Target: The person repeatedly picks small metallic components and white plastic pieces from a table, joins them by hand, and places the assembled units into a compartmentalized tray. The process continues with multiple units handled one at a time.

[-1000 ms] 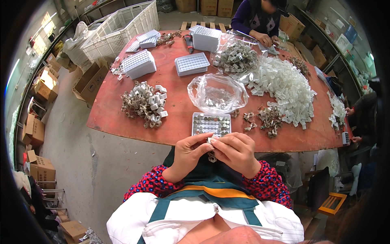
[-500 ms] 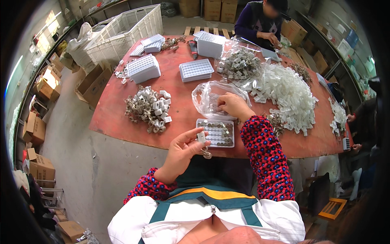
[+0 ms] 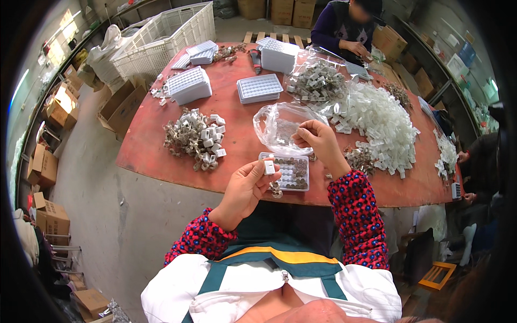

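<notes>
My left hand (image 3: 242, 189) pinches a small white plastic casing (image 3: 269, 167) over the table's near edge, with a coiled wire (image 3: 276, 189) hanging beneath it. Just behind it lies a white tray (image 3: 294, 189) with round metallic discs (image 3: 300, 173) in part of its pockets. My right hand (image 3: 321, 144) is raised at the right side of a clear plastic bag (image 3: 269, 129), thumb and fingertips pressed together. Whatever sits between those fingertips is too small to make out. To the left, white casings with coiled wires form a heap (image 3: 196, 139).
Stacked white trays (image 3: 188, 86) and a lower tray stack (image 3: 259, 89) stand farther back on the red table (image 3: 145, 140). Clear plastic pieces (image 3: 382, 124) are heaped at right, beside a bagged pile (image 3: 316, 81). A co-worker (image 3: 344, 32) works at the far side.
My right hand has come up out of the plastic bag and back toward me, fingers pinched. The white casing in my left hand has turned to show a broader face.
</notes>
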Action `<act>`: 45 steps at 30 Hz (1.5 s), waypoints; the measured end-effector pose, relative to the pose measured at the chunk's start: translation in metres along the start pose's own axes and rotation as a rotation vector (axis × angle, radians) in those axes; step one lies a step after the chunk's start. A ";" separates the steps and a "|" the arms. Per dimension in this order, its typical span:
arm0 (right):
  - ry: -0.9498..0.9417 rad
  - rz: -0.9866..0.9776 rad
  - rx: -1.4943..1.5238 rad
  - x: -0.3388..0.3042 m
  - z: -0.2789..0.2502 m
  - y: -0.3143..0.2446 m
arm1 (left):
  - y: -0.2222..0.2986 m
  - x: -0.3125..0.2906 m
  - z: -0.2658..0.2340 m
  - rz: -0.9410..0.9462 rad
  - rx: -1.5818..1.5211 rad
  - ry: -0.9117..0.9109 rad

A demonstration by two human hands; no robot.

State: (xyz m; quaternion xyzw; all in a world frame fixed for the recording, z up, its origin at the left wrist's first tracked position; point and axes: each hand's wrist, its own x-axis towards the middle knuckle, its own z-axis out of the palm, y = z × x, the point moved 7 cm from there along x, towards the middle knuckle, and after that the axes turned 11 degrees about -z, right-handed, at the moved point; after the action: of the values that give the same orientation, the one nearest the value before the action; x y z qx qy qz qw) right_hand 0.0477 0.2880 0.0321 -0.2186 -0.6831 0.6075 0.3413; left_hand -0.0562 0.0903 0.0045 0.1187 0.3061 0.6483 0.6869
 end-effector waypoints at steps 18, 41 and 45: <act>-0.009 0.115 0.190 -0.020 0.004 -0.008 | 0.001 0.011 0.008 -0.086 -0.083 0.049; -0.160 0.175 0.993 -0.093 0.062 -0.004 | -0.014 0.007 0.051 -0.174 0.077 -0.168; -0.146 0.143 0.993 -0.091 0.061 0.000 | -0.016 0.008 0.050 -0.204 0.068 -0.173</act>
State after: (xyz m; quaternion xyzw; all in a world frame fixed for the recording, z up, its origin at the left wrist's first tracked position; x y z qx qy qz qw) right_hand 0.0644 0.1812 0.0124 -0.0332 -0.3171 0.8947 0.3129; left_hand -0.0142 0.1076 0.0328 0.1659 0.2779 0.5518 0.7686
